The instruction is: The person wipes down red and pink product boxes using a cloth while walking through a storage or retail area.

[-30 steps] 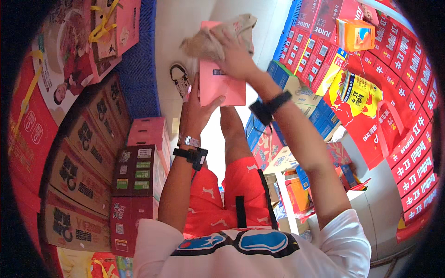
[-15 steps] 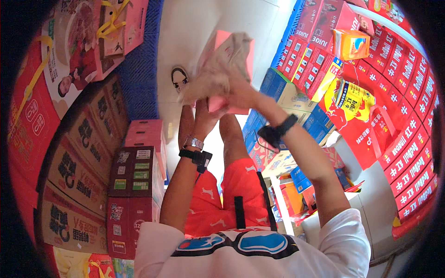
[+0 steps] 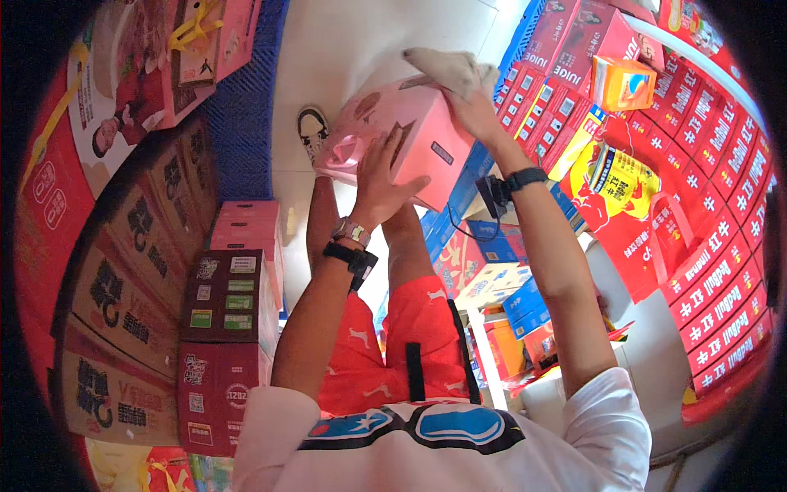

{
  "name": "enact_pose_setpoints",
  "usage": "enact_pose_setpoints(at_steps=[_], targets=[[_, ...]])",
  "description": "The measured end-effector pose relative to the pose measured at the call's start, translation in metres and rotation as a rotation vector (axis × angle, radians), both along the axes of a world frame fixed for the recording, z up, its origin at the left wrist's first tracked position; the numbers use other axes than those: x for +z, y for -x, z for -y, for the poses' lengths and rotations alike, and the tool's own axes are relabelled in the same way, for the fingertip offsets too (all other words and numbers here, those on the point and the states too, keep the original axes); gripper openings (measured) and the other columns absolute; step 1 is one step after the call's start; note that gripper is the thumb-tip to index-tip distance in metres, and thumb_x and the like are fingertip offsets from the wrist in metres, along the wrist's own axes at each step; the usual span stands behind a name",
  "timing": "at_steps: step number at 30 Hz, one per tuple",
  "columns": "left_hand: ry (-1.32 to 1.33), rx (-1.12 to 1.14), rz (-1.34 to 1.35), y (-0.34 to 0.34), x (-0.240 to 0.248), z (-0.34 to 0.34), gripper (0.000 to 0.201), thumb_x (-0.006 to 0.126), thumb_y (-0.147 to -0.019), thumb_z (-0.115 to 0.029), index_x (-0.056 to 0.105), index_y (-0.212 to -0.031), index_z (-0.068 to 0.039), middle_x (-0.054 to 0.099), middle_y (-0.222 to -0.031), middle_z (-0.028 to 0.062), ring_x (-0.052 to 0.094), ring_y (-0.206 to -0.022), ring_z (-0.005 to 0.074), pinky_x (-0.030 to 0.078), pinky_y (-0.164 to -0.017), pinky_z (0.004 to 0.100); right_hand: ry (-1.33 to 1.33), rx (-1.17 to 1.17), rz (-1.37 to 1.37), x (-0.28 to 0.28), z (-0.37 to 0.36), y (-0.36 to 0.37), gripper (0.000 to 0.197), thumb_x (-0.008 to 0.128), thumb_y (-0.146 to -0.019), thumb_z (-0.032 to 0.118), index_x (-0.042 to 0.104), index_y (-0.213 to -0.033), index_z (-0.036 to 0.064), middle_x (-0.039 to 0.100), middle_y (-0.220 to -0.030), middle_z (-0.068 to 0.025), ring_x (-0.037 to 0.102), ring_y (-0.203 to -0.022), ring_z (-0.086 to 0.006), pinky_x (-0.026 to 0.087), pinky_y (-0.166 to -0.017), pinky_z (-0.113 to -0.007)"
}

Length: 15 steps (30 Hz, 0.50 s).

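Brown cartons (image 3: 123, 271) are stacked down the left of my view, three faces that I can count, with two dark red cases (image 3: 225, 344) stacked beside them and a pink case (image 3: 246, 225) above those. One shoe (image 3: 311, 131) shows on the pale floor (image 3: 361, 49) past them.

Moving right, my left hand (image 3: 381, 184) lies flat against the near face of the one pink box (image 3: 402, 139), fingers spread, not closed around anything. That box is up in the air in front of me, tilted, over my red shorts (image 3: 410, 344). My right hand (image 3: 475, 111) has its grip pinched on a grey cloth (image 3: 451, 66) pressed to the box's top corner. One box, one cloth, two wristbands, one on each wrist.

My worry is the hold. Nothing really clamps the box: the left palm only pushes, and the right hand is busy with the cloth, so I judge a harder wipe could tip the box off my palm and drop it to the floor. The cloth could also slip out of the pinch.

Farther right, red cartons (image 3: 721, 213) line the wall, too many and too bent by the lens to count, with one orange box (image 3: 623, 82) on top and one yellow-fronted red carrier bag (image 3: 623, 197) leaning against them. An elbow swung wide could knock that orange box down.
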<state>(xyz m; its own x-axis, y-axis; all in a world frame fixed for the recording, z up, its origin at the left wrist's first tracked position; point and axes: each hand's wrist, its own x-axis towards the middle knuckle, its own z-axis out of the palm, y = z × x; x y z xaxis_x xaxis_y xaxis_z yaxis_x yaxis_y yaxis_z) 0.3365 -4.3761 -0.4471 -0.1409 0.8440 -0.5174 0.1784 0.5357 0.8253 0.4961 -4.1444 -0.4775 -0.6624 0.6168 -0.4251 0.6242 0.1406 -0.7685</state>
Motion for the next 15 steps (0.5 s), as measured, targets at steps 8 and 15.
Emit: enact_pose_setpoints(at_steps=[8, 15], targets=[[-0.05, -0.096, -0.121, -0.041, 0.004, -0.031, 0.097, 0.095, -0.083, -0.04, 0.052, -0.163, -0.008, 0.057, -0.162, 0.0219, 0.05, -0.152, 0.0446, 0.037, -0.128, 0.055, -0.021, -0.482, 0.073, -0.026, 0.034, -0.102, 0.042, 0.063, -0.112, 0.023, 0.065, -0.147, 0.0005, 0.063, -0.153, -0.0198, 0.058, -0.142, -0.0341, 0.041, -0.123, -0.043], [-0.068, -0.002, 0.002, -0.025, 0.002, -0.025, 0.093, 0.094, -0.085, -0.038, 0.053, -0.162, -0.005, 0.061, -0.158, 0.0228, 0.052, -0.15, 0.0435, 0.037, -0.127, 0.054, -0.033, -0.52, -0.017, -0.02, 0.048, -0.064, 0.044, 0.066, -0.109, 0.022, 0.064, -0.147, 0.0004, 0.064, -0.152, -0.0215, 0.058, -0.143, -0.0386, 0.041, -0.124, -0.044]])
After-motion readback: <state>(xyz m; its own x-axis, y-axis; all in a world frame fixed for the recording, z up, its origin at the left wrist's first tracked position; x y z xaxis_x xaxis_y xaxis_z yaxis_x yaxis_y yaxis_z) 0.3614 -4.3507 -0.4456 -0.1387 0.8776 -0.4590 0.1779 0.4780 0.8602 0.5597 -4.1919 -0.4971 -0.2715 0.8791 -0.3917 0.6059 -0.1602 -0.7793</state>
